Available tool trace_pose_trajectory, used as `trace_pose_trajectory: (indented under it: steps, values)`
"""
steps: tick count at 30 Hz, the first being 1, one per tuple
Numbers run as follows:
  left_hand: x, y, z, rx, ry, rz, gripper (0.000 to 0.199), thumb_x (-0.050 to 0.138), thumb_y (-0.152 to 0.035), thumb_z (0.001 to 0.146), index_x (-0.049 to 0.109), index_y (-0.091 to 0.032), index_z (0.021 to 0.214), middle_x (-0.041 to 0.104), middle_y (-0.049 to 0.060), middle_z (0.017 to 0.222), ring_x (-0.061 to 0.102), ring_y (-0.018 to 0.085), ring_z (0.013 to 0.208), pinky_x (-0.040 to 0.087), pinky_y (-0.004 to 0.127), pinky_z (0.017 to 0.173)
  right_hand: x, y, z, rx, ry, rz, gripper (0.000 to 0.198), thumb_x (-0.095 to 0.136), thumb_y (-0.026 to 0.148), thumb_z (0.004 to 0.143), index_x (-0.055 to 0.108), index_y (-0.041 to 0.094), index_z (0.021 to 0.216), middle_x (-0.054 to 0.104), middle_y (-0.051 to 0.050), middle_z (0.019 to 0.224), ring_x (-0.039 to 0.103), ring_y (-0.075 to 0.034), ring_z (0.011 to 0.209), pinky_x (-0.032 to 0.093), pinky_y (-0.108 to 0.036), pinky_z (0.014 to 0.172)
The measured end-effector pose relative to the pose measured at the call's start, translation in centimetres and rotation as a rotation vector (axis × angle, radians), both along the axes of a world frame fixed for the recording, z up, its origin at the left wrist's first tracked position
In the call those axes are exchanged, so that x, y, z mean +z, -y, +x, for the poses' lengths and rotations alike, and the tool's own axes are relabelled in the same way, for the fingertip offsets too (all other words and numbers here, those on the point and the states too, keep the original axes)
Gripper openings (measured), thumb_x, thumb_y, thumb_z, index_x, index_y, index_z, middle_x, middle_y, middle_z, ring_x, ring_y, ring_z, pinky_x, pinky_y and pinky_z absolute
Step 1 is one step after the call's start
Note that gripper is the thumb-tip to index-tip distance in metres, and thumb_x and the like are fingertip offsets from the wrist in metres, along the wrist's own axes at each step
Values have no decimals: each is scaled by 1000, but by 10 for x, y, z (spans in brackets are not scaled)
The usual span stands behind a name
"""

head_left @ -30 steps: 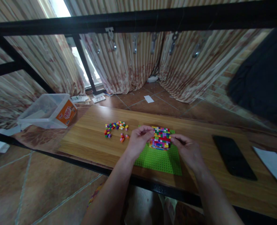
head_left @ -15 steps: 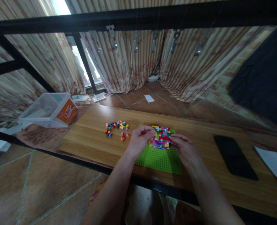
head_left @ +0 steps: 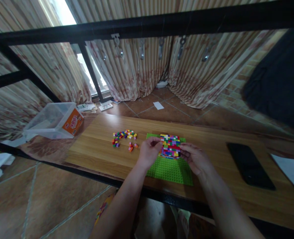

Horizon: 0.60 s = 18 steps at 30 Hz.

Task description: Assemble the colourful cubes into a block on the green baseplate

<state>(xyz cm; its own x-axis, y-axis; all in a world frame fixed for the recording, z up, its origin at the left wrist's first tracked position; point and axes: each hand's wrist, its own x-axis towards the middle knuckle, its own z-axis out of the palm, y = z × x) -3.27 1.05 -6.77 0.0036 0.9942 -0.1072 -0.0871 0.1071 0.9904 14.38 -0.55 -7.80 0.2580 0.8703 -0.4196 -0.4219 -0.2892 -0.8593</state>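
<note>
A block of many-coloured toy bricks (head_left: 170, 145) sits over the far half of a green baseplate (head_left: 170, 171). My left hand (head_left: 148, 151) pinches the block's left side between thumb and fingers. At its right side my right hand (head_left: 193, 154) has its thumb and fingertips closed on the edge. Whether either hand also has a single small brick in its fingertips is too small to tell. Loose toy bricks (head_left: 124, 134) lie in a curved heap to the left, with a few more bricks (head_left: 131, 147) nearer my left hand.
The wooden table (head_left: 94, 149) carries a black phone-like slab (head_left: 250, 166) at right, beside white paper (head_left: 290, 172). Beyond its left end stands a clear plastic bin (head_left: 53, 121) with an orange label. A dark metal bar (head_left: 147, 26) crosses above the far side.
My view has shifted slightly, so the scene sits a little lower at left. Both hands stay at the sides of the brick block, with only small finger movement.
</note>
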Motion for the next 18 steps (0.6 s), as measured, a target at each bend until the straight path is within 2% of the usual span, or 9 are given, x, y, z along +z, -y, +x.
trace_pose_trajectory:
  steps: [4, 7, 11, 15, 18]
  values:
    - [-5, -2, 0, 39, -90, -9, 15, 66, -24, 74, 67, -16, 86, 59, -3, 64, 52, 10, 59, 40, 22, 58, -5, 2, 2, 27, 29, 33, 26, 87, 28, 51, 70, 20, 69, 69, 1, 61, 63, -13, 56, 51, -23, 55]
    - [-8, -3, -1, 96, -228, 2, 17, 64, -19, 74, 68, -16, 91, 67, 1, 75, 60, 14, 70, 46, 26, 68, -8, 3, 4, 9, 92, 74, 28, 86, 38, 56, 70, 20, 70, 69, 0, 63, 62, -13, 55, 50, -24, 52]
    - [-11, 1, 1, -54, -327, 36, 20, 56, -16, 79, 70, -17, 93, 73, 5, 90, 65, 19, 82, 49, 31, 76, -9, 1, 7, -151, 181, 137, 32, 86, 42, 55, 70, 19, 70, 69, 0, 66, 59, -12, 53, 48, -23, 49]
    - [-10, 7, 7, -127, -378, 61, 24, 50, -18, 83, 71, -18, 94, 74, 6, 90, 66, 21, 83, 50, 33, 77, -6, -4, 3, -257, 297, 185, 29, 84, 41, 57, 70, 20, 71, 66, 1, 67, 56, -12, 55, 47, -25, 52]
    - [-8, 8, 6, -153, -383, 28, 27, 47, -22, 87, 72, -17, 98, 74, 7, 89, 66, 21, 80, 51, 33, 75, 0, -4, -3, -315, 458, 184, 28, 80, 44, 63, 71, 20, 75, 65, -2, 69, 56, -16, 59, 47, -32, 57]
